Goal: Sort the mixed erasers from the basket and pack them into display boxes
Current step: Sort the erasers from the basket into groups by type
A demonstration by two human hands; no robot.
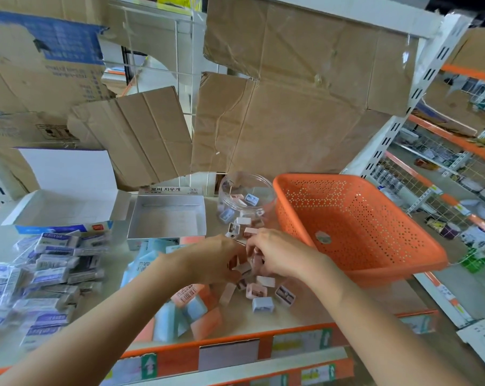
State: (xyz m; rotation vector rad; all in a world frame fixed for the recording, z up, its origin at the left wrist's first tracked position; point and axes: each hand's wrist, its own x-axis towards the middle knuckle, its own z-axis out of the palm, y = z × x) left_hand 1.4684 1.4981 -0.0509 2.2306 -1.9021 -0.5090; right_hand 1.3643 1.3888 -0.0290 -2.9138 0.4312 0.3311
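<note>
Head view, store shelf bay.

Left hand (216, 260) and right hand (280, 254) meet mid-shelf, nearly touching, over a heap of pastel blocks (265, 282): small pink, white and pale-blue pieces, some with a slot in one face.
- Left hand: back up, fingers curled to the right around a few of the blocks, one white piece showing under the fingertips.
- Right hand: fingers bent and close together, tips clamped on a pink block. Motion blur hides the exact grip.
- The other blocks lie loose on the shelf board (319, 307), just near of the hands and up to the jar mouth.

Clear plastic jar (244, 196): on its side just far of the hands, mouth toward the camera, several blocks inside.

Orange perforated basket (361, 227): right of the jar, tilted. One small item (323, 237) lies in it, too small to identify.

Open grey display box (167, 218): left of the jar, Korean lettering on its raised lid.

White open box (68, 201): far left, lid up.

Sleeved erasers (46, 268): a pile in blue-and-white wrappers, near left.

Blue-and-orange eraser packs (185, 307): lying between that pile and the blocks, partly under the left forearm.

Cardboard sheets (291, 121) cover the back of the bay. Orange shelf edge (180, 355) with label strips runs along the near side.
</note>
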